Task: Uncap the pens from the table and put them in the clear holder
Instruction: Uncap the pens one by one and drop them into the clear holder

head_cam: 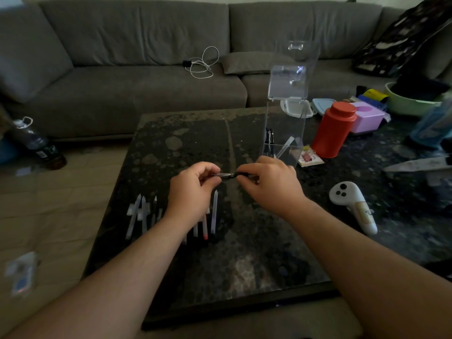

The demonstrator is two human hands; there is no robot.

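Head view: left hand [193, 192] and right hand [269, 182] each pinch one end of a dark pen [226, 175], held level, long axis left-right, above the table [244, 253] mid-area. Row of pens [171, 216] lies near the table's left edge, tips pointing away; bare tabletop toward the near edge. Clear holder [285, 133], just beyond the right hand, has a few dark pens inside.

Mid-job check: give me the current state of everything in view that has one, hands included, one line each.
left hand: closed on one end of the held pen
right hand: closed on the other end
held pen: horizontal above the table, between both hands
clear holder: upright, lid flipped up, a few pens inside
pens on table: lying in a row, near the left hand
red canister: upright, lid on
white controller: lying on the table, untouched
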